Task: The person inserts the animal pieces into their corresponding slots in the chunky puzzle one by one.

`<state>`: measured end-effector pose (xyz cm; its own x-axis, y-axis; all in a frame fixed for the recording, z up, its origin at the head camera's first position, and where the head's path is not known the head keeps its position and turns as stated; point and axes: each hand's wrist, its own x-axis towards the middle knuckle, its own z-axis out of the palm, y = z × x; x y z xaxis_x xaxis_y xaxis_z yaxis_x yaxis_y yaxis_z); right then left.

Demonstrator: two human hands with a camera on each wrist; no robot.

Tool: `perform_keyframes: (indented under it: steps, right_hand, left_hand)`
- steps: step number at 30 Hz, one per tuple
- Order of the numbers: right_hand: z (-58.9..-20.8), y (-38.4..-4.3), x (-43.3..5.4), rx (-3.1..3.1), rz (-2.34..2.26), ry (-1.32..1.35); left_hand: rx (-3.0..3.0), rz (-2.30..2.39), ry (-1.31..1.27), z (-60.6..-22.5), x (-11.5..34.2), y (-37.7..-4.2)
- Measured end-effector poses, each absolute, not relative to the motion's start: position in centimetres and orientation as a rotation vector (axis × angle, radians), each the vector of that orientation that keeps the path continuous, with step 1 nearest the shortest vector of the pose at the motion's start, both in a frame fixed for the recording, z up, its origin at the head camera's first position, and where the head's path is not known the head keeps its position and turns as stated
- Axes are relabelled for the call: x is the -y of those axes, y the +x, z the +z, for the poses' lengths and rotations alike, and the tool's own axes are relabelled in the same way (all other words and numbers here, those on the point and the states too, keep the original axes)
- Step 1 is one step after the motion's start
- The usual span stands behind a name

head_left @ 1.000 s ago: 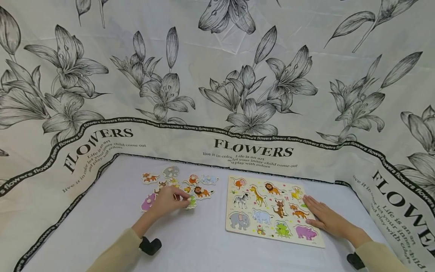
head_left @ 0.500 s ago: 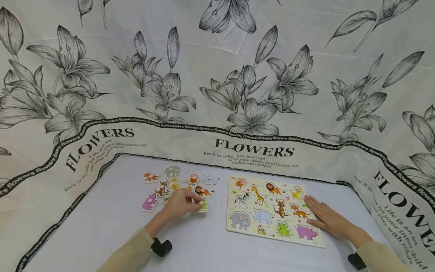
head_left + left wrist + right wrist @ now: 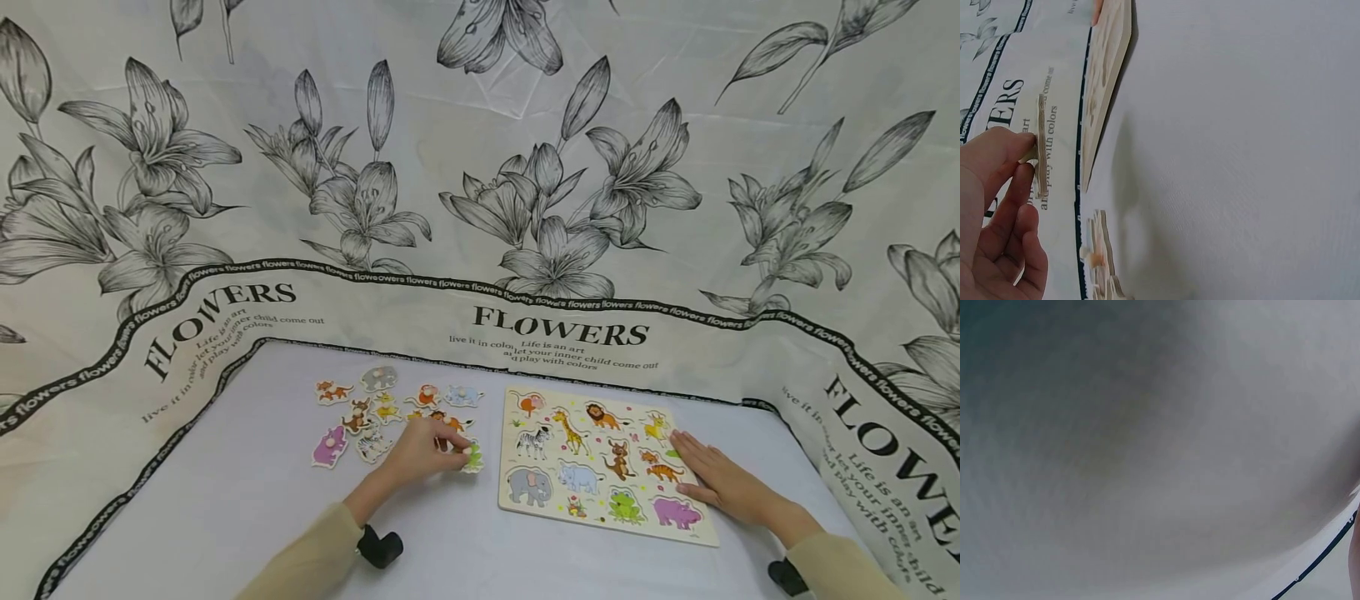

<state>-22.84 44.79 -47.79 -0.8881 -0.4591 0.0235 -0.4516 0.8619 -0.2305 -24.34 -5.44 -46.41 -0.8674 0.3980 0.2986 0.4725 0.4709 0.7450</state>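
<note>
My left hand pinches a green frog puzzle piece by its small knob, thumb against fingertips. The left wrist view has this piece edge-on, raised above the table, other fingers loosely curled below. To its right in the head view lies a wooden animal puzzle board, with pictured recesses including a frog, hippo, lion and zebra. My right hand rests on the board's right edge with fingers straight. The right wrist view catches mostly blurred white cloth, a sliver of skin at its right edge.
Loose knobbed animal pieces lie left of the board, among them a purple hippo, grey elephant, tiger and blue rhino. My left hand partly covers the lion piece. A flower-printed cloth rises behind the white tabletop.
My left hand has carried the frog piece rightward from the loose pieces towards the board, uncovering the zebra piece. My right hand stays on the board's edge.
</note>
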Motion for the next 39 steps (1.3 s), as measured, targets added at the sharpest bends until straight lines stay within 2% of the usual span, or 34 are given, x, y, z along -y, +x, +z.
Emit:
perform_keyframes:
  steps: [39]
  right_hand:
    - [-47.6, -22.9, -44.6, -2.953, -0.42, -0.648]
  left_hand:
    - [2.607, -1.477, -0.919, -46.9, -1.9, -24.2]
